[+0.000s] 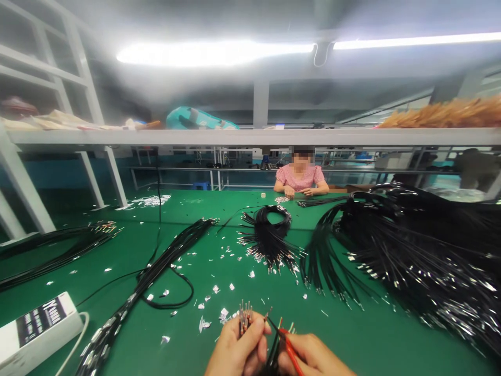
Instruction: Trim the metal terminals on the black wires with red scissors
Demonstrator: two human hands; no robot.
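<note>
Low in the head view, my left hand [240, 344] pinches a cluster of black cables with stripped, silvery wire ends [245, 315] standing up above the fingers. Close beside it on the right, my right hand [315, 354] is closed around a red-handled tool [291, 352]. The tool's slim dark tip points up and left, close to my left fingertips; its exact kind is hard to tell. Between the hands run more black cables [273, 357], some with copper-coloured ends near the tool. Their lower lengths are cut off by the frame.
Scraps of foil [224, 313] litter the green table [219, 282]. A coiled cable bundle [274, 235] lies ahead, a large cable heap [410, 250] at right, a long bundle [172, 256] and a white box [39, 329] at left. Opposite sits a person [300, 180] under a shelf [250, 137].
</note>
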